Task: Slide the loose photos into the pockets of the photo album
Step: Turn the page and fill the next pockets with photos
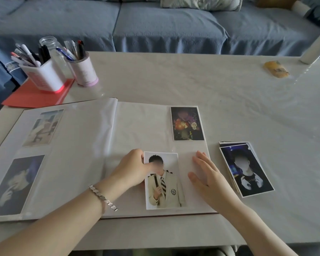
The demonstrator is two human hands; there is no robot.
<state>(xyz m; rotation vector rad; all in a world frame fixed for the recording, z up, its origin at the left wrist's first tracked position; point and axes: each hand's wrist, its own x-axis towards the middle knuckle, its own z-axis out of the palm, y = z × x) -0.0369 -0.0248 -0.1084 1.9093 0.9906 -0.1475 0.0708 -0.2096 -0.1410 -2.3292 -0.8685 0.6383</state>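
Album [140,126] lies open at the near edge of the table [174,76], and both hands rest on its right page. The left hand [131,167], a bracelet [103,197] on its wrist, pinches the left edge of a photo [166,189], thumb laid across the top part of the print, fingers curled beside it. The right hand [209,174] lies flat just right of the photo, fingers straight and slightly spread, pressing the page. The photo stands upright with a white border and shows a person in a cream blazer with a striped tie and a chest badge.

Just off the album's right edge sits a stack [246,169] of loose prints, tilted, a dark portrait on top. Farther up the right page a dark print [187,123] sits in a pocket; the faint writing in its corner is unreadable. Two more prints show dimly through the left page.

Beyond, two pen holders [46,74] and a jar [48,42] stand by a red folder [31,95]; their print is too blurred to read. A yellow packet [276,69] lies far right, before a blue sofa [155,24].
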